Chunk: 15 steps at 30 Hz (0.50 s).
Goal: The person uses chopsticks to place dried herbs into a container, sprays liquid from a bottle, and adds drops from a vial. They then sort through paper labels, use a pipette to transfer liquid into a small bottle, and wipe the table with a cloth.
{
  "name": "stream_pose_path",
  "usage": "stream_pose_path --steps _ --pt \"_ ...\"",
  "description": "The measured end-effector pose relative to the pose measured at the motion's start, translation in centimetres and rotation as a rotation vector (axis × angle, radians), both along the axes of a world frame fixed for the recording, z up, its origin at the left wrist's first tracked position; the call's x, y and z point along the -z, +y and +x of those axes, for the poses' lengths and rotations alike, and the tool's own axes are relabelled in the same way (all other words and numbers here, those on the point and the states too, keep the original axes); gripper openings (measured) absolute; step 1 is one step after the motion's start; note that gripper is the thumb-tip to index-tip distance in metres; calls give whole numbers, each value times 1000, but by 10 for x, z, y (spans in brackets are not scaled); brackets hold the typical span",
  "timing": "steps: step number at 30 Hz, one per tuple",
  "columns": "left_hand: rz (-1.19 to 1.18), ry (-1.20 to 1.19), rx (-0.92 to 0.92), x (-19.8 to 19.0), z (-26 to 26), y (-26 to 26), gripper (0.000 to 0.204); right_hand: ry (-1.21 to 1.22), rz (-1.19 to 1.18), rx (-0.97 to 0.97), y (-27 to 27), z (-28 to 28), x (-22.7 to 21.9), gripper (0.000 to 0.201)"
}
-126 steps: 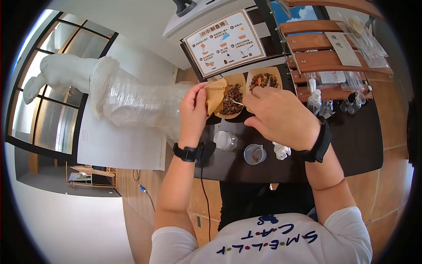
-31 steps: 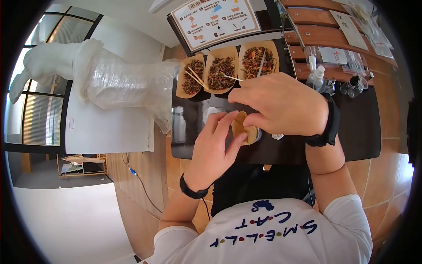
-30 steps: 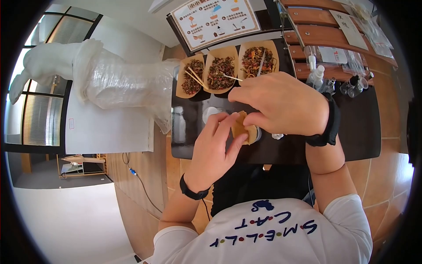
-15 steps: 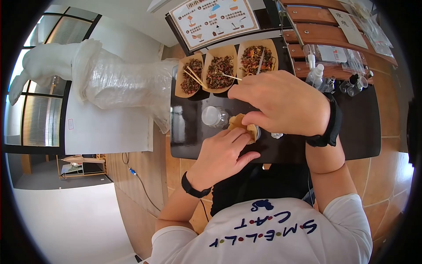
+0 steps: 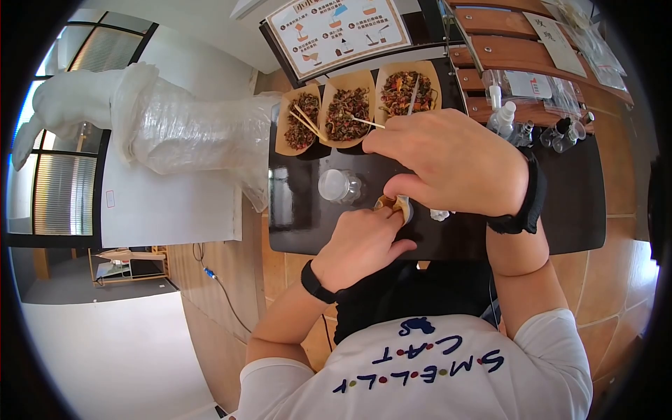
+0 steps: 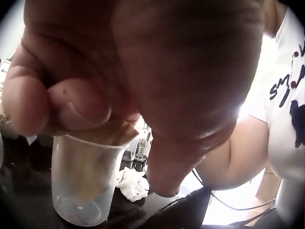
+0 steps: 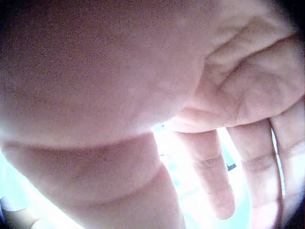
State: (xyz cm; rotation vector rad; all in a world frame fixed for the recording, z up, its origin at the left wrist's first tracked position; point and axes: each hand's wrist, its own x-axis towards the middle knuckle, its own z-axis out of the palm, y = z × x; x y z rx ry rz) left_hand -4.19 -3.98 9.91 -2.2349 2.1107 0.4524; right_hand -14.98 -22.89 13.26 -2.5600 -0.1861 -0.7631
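A brown paper cone (image 5: pixel 402 204) sits inside a clear plastic cup (image 6: pixel 86 210). My left hand (image 5: pixel 360 241) has its fingers bent down at the paper in the cup's mouth, and its thumb stands away from them. In the left wrist view the fingertips (image 6: pixel 76 102) hide part of the paper at the rim. My right hand (image 5: pixel 455 164) hovers above the cup with its thumb near the paper. The right wrist view shows its fingers (image 7: pixel 214 186) extended and holding nothing visible.
Three paper trays of dried plant bits, the left one (image 5: pixel 282 133) with sticks, line the back of the dark table (image 5: pixel 301 210). A clear jar (image 5: pixel 339 186), crumpled tissue (image 5: pixel 439 215) and small bottles (image 5: pixel 501 120) stand around. A wooden rack (image 5: pixel 518 56) is at the upper right.
My left hand has gone from pinching the paper's edge to pressing down over it, and the paper sits lower in the cup. The jar has come into full view. My right hand has barely moved.
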Motion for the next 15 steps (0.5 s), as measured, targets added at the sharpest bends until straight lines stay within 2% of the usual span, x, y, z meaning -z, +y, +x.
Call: stream_pose_path --steps 4,6,8,10,12,15 --pt "52 -18 -3 8 1 -2 41 65 18 16 -1 -1 -3 29" --pt "-19 -25 5 8 0 -2 37 83 26 20 -2 -2 -6 29" --pt "-61 -3 -25 2 -1 0 36 232 56 34 -3 -6 -11 43" --pt "-99 22 -54 -4 -2 5 35 205 56 47 -5 -7 -11 43" --pt "-315 37 -119 -5 -3 10 31 181 51 62 -5 -9 -14 43" --pt "-338 14 -124 -3 -3 17 29 239 41 146 -3 -16 -22 40"
